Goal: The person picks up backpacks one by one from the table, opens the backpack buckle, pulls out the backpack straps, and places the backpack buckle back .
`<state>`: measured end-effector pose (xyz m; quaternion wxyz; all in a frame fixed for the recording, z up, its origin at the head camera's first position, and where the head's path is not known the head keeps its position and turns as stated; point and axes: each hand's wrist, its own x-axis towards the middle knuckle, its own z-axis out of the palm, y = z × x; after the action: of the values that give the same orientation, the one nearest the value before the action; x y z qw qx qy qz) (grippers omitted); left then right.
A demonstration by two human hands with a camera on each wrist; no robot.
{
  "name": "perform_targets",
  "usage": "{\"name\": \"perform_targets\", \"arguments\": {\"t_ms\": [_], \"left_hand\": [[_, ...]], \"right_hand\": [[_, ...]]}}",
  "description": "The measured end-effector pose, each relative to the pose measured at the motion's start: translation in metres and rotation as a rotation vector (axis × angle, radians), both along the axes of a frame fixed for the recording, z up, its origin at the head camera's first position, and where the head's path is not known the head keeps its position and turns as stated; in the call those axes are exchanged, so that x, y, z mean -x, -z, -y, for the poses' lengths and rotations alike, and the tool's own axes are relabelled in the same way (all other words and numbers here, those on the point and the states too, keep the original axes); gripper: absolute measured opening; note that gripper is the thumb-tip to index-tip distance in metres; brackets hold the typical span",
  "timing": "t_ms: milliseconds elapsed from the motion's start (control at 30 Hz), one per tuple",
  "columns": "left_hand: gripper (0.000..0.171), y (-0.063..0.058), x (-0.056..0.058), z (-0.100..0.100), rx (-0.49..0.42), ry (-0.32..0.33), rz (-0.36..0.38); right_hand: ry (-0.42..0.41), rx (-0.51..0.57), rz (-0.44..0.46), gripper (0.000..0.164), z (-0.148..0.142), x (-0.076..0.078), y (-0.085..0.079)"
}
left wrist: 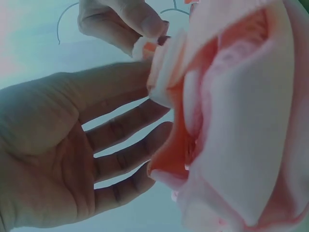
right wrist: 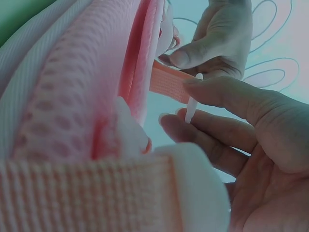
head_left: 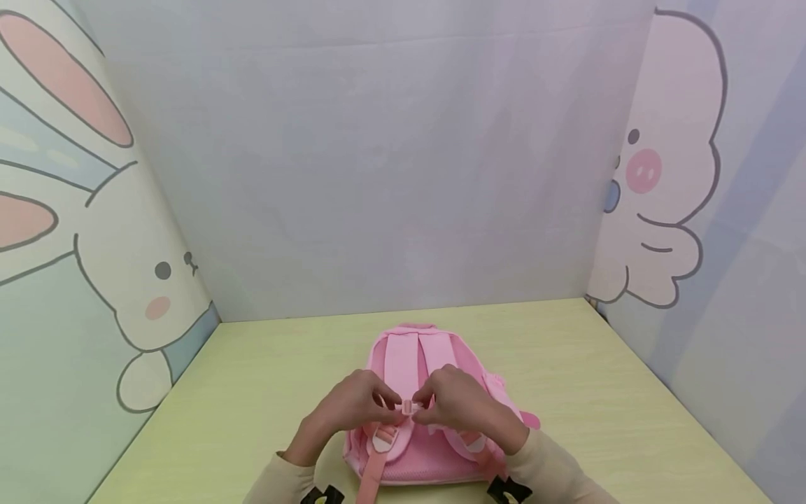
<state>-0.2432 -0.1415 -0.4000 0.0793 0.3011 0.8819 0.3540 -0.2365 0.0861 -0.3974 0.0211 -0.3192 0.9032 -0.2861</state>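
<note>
A pink backpack lies on the table with its two shoulder straps facing up. Between the straps is a pale plastic chest-strap buckle. From its left side, my left hand pinches the buckle end between thumb and fingers; in the left wrist view its lower fingers spread behind the strap. My right hand pinches the other end, and in the right wrist view its thumb and fingertips hold a thin white plastic piece on the peach webbing.
Peach adjuster straps hang from the backpack's lower end toward the near edge. The yellow-green table extends around the backpack. Behind it stands a plain pale wall, with cartoon-printed walls on both sides.
</note>
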Motion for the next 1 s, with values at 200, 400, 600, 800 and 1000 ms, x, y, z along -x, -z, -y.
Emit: {"name": "perform_targets", "arguments": {"t_ms": [200, 400, 600, 800, 1000], "left_hand": [[0.011, 0.006, 0.007, 0.005, -0.012, 0.024, 0.035], [0.015, 0.012, 0.019, 0.017, 0.014, 0.1, 0.052], [0.013, 0.016, 0.026, 0.026, 0.015, 0.133, 0.136], [0.014, 0.015, 0.028, 0.028, 0.016, 0.141, 0.157], [0.017, 0.015, 0.026, 0.027, 0.037, 0.14, 0.146]], "right_hand": [[-0.018, 0.01, -0.007, 0.014, -0.001, 0.001, -0.003], [-0.034, 0.028, -0.041, 0.007, -0.002, 0.001, -0.004], [-0.044, 0.039, -0.044, 0.006, -0.002, 0.002, -0.003], [-0.024, 0.031, -0.028, 0.006, -0.003, 0.004, -0.002], [-0.012, 0.045, -0.005, 0.007, -0.004, 0.005, -0.001]]}}
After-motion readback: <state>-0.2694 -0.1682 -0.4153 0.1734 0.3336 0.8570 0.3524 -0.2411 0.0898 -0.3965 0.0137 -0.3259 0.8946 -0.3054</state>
